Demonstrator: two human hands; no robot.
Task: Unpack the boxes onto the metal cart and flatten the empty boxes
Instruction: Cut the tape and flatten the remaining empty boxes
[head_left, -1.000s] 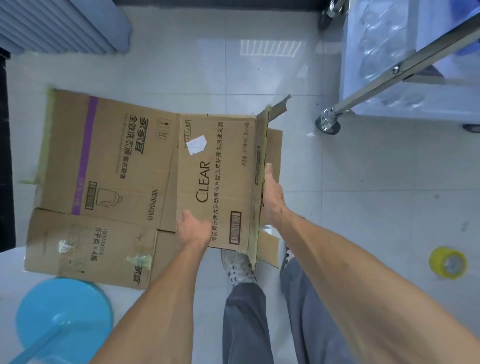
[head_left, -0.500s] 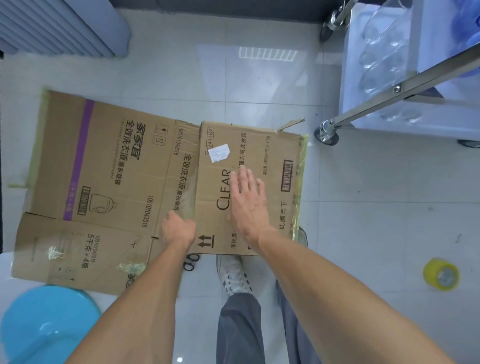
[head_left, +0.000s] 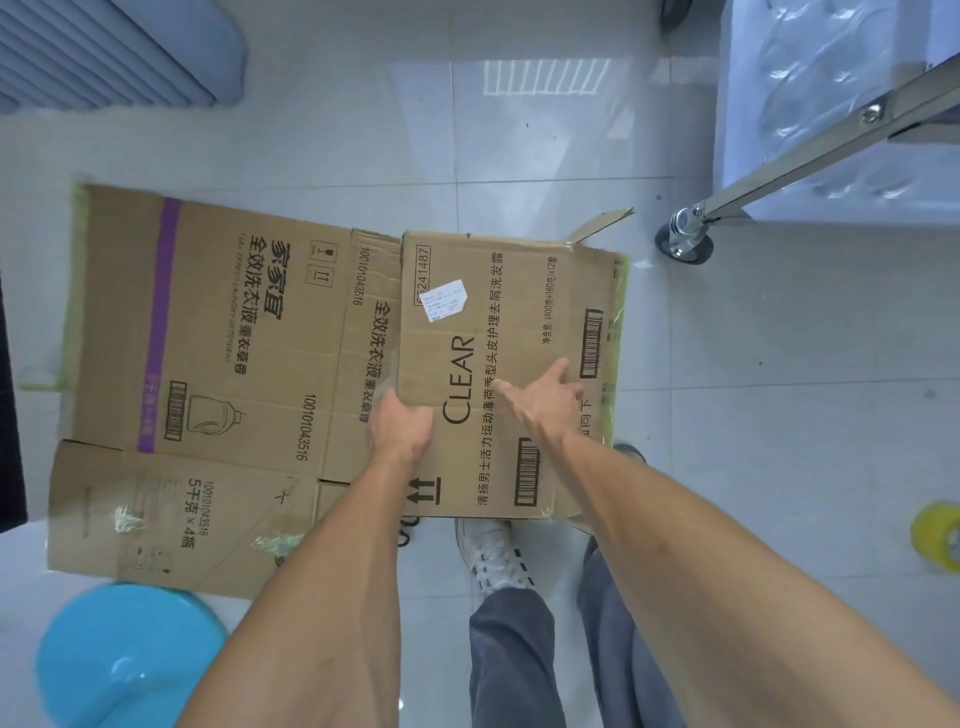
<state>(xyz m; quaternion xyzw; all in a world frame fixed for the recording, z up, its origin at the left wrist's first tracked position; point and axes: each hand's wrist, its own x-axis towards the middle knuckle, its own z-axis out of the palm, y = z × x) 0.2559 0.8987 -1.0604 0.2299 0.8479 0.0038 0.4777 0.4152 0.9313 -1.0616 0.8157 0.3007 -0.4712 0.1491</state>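
The CLEAR box (head_left: 511, 364) lay collapsed on the floor, overlapping a flattened detergent box (head_left: 218, 353) (cart contents hidden). Right hand (head_left: 545, 402) pressed spread-fingered; left hand (head_left: 400, 426) seemingly gripped its edge.

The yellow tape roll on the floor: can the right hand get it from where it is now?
Probably not without stepping over. The right hand rests on the CLEAR box, and the tape roll lies far to the right, though only bare floor lies between.

cart (head_left: 810, 140) — cropped, tape roll (head_left: 937, 535) — cut off
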